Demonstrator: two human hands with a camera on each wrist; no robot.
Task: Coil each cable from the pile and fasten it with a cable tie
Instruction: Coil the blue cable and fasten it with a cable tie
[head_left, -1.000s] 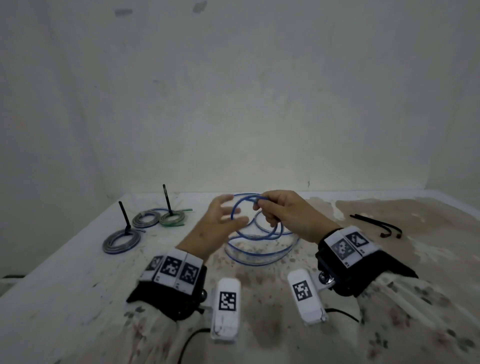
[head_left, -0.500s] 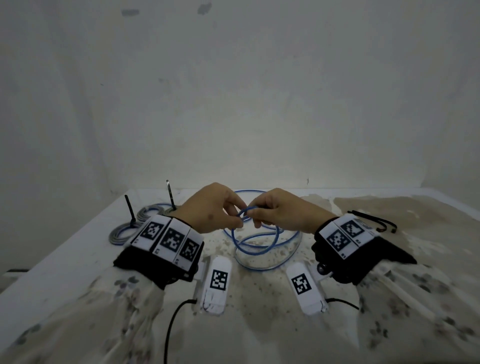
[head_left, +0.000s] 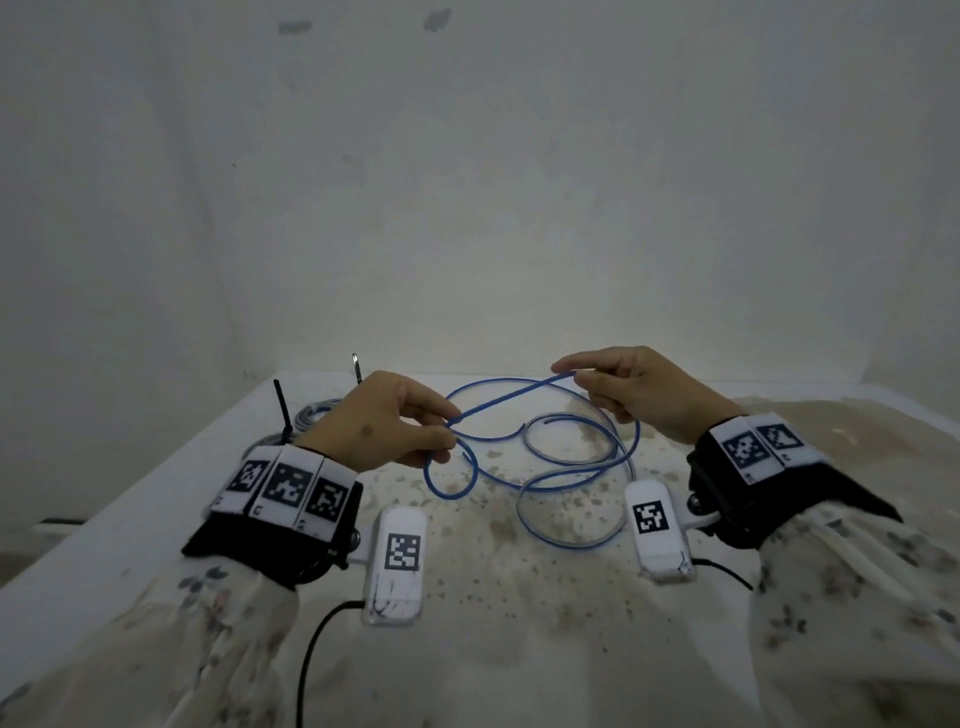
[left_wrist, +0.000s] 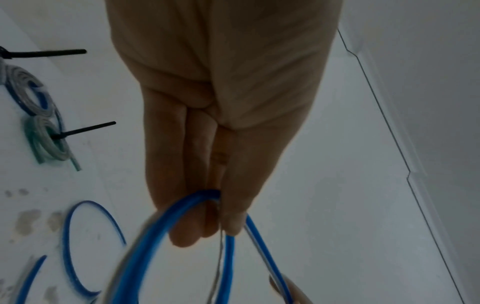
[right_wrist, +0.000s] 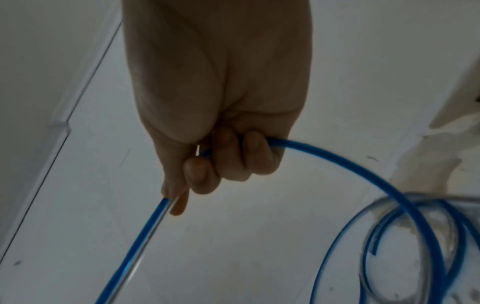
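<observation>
No readable writing shows, only black-and-white coded tags on the wristbands. Above the table, the left hand pinches a small loop of the blue cable, while the right hand curls round a raised stretch; the rest lies looped between them. The left wrist view alone shows two tied coils with black ties.

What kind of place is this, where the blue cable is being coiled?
Probably a bare recording or work corner, not a home: a stained white table against blank walls, holding only tied cable coils and the blue cable.
</observation>
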